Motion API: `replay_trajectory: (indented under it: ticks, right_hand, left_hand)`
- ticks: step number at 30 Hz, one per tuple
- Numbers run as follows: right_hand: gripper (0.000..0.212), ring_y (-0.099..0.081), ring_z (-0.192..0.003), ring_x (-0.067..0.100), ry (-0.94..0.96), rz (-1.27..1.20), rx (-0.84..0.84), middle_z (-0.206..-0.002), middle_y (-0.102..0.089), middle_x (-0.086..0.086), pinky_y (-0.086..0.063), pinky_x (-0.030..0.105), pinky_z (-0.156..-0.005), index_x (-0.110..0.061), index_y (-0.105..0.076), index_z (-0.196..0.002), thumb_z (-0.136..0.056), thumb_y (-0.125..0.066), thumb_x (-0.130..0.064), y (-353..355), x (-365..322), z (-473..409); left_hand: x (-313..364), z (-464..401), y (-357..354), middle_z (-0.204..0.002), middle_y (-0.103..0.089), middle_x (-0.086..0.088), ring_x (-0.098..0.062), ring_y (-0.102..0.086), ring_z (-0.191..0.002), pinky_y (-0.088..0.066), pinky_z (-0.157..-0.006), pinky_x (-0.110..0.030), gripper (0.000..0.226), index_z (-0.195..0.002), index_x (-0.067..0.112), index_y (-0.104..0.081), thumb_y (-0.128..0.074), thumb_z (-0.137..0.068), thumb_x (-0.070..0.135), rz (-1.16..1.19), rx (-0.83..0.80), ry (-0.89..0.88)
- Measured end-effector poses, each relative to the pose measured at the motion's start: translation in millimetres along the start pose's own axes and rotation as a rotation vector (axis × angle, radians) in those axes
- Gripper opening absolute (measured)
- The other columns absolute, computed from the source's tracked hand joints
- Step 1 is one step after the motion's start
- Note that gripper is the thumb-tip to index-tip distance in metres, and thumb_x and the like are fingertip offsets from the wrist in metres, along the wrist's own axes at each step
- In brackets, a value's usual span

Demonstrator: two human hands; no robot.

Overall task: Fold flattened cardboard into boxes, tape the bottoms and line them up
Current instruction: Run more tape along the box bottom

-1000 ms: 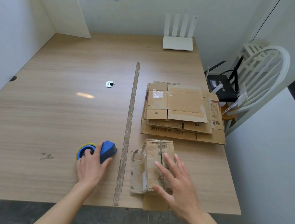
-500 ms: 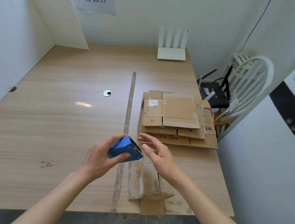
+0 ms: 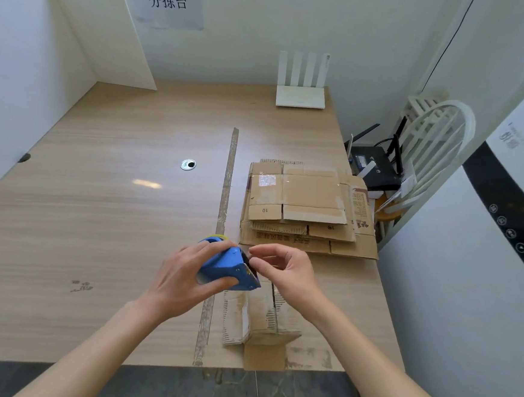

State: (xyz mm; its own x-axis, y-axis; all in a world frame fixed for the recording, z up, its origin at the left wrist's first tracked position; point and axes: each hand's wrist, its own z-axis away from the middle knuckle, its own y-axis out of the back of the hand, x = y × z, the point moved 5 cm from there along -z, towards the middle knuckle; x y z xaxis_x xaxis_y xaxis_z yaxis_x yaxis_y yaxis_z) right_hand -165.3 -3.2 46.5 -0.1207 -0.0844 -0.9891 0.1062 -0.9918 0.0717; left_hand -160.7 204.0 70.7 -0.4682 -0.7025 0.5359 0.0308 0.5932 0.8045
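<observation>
Tape dispenser (image 3: 228, 267) is now off the table, gripped in our left hand (image 3: 185, 281) above the folded box (image 3: 261, 315); our right hand (image 3: 283, 270), lifted from the cardboard, pinches at the toothed edge, so taping the bottom comes next.

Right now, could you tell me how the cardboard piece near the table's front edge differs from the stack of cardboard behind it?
The near cardboard piece is a single, partly folded piece with ridges standing up; the stack of cardboard is several flattened sheets lying level. The near piece overhangs the table edge; the stack sits fully on it. The stack shows printing, a label and the number 10; the near piece looks worn and unprinted. Both are brown corrugated cardboard lying right of the table's centre strip.
</observation>
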Motion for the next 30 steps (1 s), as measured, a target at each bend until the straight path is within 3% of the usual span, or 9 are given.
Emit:
replay_trajectory:
  ticks: [4, 10, 16, 19, 21, 27, 30]
  right_hand:
    - [0.009, -0.076, -0.084, 0.02, -0.017, 0.036, 0.082, -0.088, -0.08, 0.002, -0.063, 0.039, -0.085, -0.014, -0.081, -0.098, -0.091, -0.076, -0.011, 5.1, 9.5, 5.1]
    - [0.019, -0.075, -0.086, 0.01, -0.059, 0.203, 0.037, -0.093, -0.078, -0.007, -0.063, 0.031, -0.077, -0.023, -0.08, -0.1, -0.09, -0.069, -0.01, 10.5, 13.8, 25.4]
    - [0.029, -0.076, -0.087, 0.019, -0.131, 0.081, 0.044, -0.103, -0.075, 0.004, -0.064, 0.036, -0.083, -0.016, -0.076, -0.111, -0.1, -0.051, -0.007, 18.3, 18.1, 44.4]
    - [0.027, -0.076, -0.093, 0.013, -0.157, 0.08, 0.015, -0.114, -0.072, -0.004, -0.06, 0.034, -0.091, -0.025, -0.073, -0.117, -0.097, -0.061, -0.012, 18.2, 21.6, 54.9]
    - [0.026, -0.074, -0.095, 0.01, -0.169, 0.105, 0.004, -0.112, -0.072, -0.009, -0.058, 0.028, -0.087, -0.03, -0.075, -0.113, -0.091, -0.072, -0.016, 16.3, 23.8, 62.0]
    - [0.013, -0.077, -0.086, 0.016, -0.155, 0.044, 0.127, -0.098, -0.077, 0.002, -0.062, 0.028, -0.081, -0.013, -0.078, -0.106, -0.094, -0.073, -0.011, 9.4, 25.4, 79.1]
    - [0.012, -0.076, -0.087, 0.016, -0.159, 0.067, 0.152, -0.092, -0.079, 0.0, -0.062, 0.026, -0.076, -0.018, -0.081, -0.1, -0.093, -0.074, -0.011, 9.1, 26.0, 85.1]
  left_hand:
    - [10.4, 2.9, -7.5, -0.113, -0.068, 0.018, -0.005, -0.063, -0.082, -0.053, -0.066, -0.028, 0.054, -0.136, 0.045, -0.048, -0.054, -0.088, 0.068, -0.009, -0.093, -0.052]
    - [18.1, 11.4, -17.5, -0.108, -0.07, 0.017, -0.003, -0.063, -0.077, -0.054, -0.065, -0.027, 0.059, -0.14, 0.048, -0.041, -0.043, -0.088, 0.076, -0.055, -0.149, -0.049]
    - [28.4, 23.3, -25.7, -0.107, -0.069, 0.021, -0.001, -0.061, -0.074, -0.052, -0.063, -0.021, 0.056, -0.137, 0.048, -0.042, -0.042, -0.089, 0.077, -0.055, -0.165, -0.088]
    - [27.3, 31.0, -26.7, -0.107, -0.067, 0.024, 0.0, -0.06, -0.074, -0.051, -0.064, -0.022, 0.06, -0.138, 0.049, -0.042, -0.039, -0.087, 0.081, -0.025, -0.159, -0.079]
    - [26.9, 36.2, -25.6, -0.107, -0.067, 0.025, 0.0, -0.061, -0.075, -0.051, -0.065, -0.022, 0.059, -0.138, 0.05, -0.041, -0.039, -0.087, 0.081, -0.001, -0.161, -0.077]
    - [33.6, 48.8, -20.3, -0.11, -0.067, 0.024, 0.002, -0.06, -0.078, -0.045, -0.068, -0.013, 0.058, -0.139, 0.051, -0.042, -0.043, -0.088, 0.077, 0.004, -0.182, -0.097]
    - [35.9, 50.3, -18.7, -0.11, -0.069, 0.023, 0.001, -0.061, -0.078, -0.05, -0.068, -0.018, 0.062, -0.14, 0.048, -0.044, -0.039, -0.087, 0.081, -0.033, -0.195, -0.109]
